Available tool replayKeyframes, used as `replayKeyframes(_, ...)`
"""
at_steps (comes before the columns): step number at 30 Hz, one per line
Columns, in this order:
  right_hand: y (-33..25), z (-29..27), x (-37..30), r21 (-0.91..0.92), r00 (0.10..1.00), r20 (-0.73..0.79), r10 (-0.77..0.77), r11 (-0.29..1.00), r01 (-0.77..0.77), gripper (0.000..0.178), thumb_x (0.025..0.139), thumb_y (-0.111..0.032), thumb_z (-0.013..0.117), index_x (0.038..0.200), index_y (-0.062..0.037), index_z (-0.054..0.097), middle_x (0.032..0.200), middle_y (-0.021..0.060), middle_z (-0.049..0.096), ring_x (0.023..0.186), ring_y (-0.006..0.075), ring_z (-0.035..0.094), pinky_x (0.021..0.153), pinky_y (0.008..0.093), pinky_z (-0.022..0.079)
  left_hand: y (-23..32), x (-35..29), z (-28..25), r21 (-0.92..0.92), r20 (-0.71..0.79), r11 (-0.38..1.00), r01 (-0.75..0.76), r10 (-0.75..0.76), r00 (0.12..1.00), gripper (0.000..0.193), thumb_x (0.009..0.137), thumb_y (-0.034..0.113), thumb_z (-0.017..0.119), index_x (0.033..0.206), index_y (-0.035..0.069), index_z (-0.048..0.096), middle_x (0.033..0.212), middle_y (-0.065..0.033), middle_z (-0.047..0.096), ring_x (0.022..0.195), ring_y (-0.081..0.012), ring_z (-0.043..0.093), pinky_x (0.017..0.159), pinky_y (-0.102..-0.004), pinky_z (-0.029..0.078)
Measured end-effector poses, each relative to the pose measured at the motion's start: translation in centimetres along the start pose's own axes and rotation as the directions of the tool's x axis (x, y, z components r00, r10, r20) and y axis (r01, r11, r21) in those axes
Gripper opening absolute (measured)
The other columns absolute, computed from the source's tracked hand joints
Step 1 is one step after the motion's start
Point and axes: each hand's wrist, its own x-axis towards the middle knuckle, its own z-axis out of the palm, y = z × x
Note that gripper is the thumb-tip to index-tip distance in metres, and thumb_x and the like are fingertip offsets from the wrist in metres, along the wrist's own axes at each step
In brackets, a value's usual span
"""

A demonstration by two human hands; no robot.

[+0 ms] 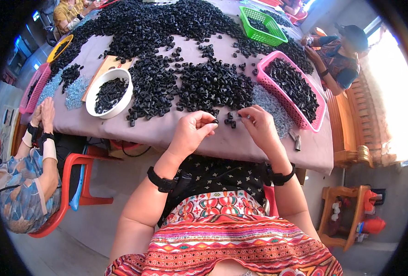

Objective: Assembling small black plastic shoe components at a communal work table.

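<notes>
Over the near edge of the table, my left hand (193,132) pinches a small black plastic part (215,121) between thumb and fingertips. My right hand (260,127) is closed in a pinch a short way to the right; a tiny pale thing shows at its fingertips, too small to name. Between the two hands lie several loose black plastic parts (231,122). Just beyond them spreads a heap of the same short, tube-like black parts (213,86). A pile of small clear plastic pieces (272,105) lies beside my right hand.
A pink basket (322,105) of black pieces stands at right, a white bowl (91,97) of black pieces at left. Farther back is a green basket (269,38). A small grey pointed object (297,142) lies near the front edge. Co-workers sit around the table; a red chair (68,184) stands at left.
</notes>
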Motion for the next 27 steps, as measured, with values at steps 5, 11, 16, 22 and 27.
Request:
replayKeyframes(5, 0.7, 1.1, 0.2, -0.139, 0.997, -0.072, -0.034, 0.990, 0.024, 0.012, 0.085, -0.006, 0.063, 0.095, -0.0019, 0.069, 0.093, 0.0170, 0.066, 0.085, 0.0390, 0.065, 0.076, 0.0436, 0.053, 0.0, 0.0, 0.1, -0.006, -0.004, 1.000, -0.005, 0.005, 1.000, 0.015, 0.091, 0.003, 0.070, 0.105, 0.001, 0.066, 0.091, -0.0016, 0.069, 0.077, -0.0084, 0.066, 0.071, -0.0233, 0.055)
replayKeyframes(11, 0.3, 1.0, 0.4, -0.138, 0.996, -0.070, -0.058, 0.989, 0.048, 0.011, 0.086, -0.008, 0.063, 0.094, -0.0028, 0.068, 0.091, 0.0165, 0.065, 0.087, 0.0387, 0.065, 0.076, 0.0448, 0.053, -0.1, 0.0, 0.0, -0.008, 0.001, 1.000, 0.003, -0.003, 1.000, 0.015, 0.092, 0.004, 0.069, 0.106, 0.002, 0.066, 0.090, -0.0016, 0.069, 0.077, -0.0087, 0.066, 0.070, -0.0233, 0.055)
replayKeyframes(16, -0.7, 2.4, 1.1, -0.254, 0.998, -0.053, -0.033, 0.967, 0.018, 0.019, 0.085, -0.010, 0.064, 0.103, -0.0037, 0.068, 0.097, 0.0169, 0.064, 0.091, 0.0382, 0.065, 0.079, 0.0459, 0.053, 0.0, 0.1, 0.0, 0.033, -0.018, 0.999, 0.009, -0.008, 1.000, 0.015, 0.092, 0.004, 0.070, 0.106, 0.002, 0.066, 0.090, -0.0010, 0.069, 0.076, -0.0080, 0.066, 0.070, -0.0228, 0.054)
replayKeyframes(22, -1.5, 3.9, 2.2, -0.187, 0.991, 0.063, -0.117, 0.974, 0.127, 0.032, 0.080, -0.007, 0.065, 0.113, -0.0049, 0.069, 0.107, 0.0164, 0.065, 0.100, 0.0370, 0.065, 0.086, 0.0446, 0.053, 0.1, -0.1, 0.5, 0.103, -0.042, 0.994, 0.022, -0.017, 0.999, 0.014, 0.092, 0.004, 0.069, 0.106, 0.001, 0.066, 0.091, -0.0007, 0.069, 0.077, -0.0075, 0.066, 0.071, -0.0225, 0.054)
replayKeyframes(27, -1.0, 2.8, 1.2, -0.145, 0.991, 0.095, -0.097, 0.983, 0.110, 0.030, 0.080, -0.005, 0.066, 0.109, -0.0059, 0.071, 0.113, 0.0145, 0.064, 0.100, 0.0370, 0.065, 0.088, 0.0434, 0.053, 0.1, 0.0, 0.6, 0.081, -0.047, 0.997, 0.004, 0.000, 0.999, 0.013, 0.092, 0.003, 0.069, 0.105, 0.001, 0.066, 0.091, -0.0007, 0.068, 0.078, -0.0079, 0.066, 0.072, -0.0226, 0.054)
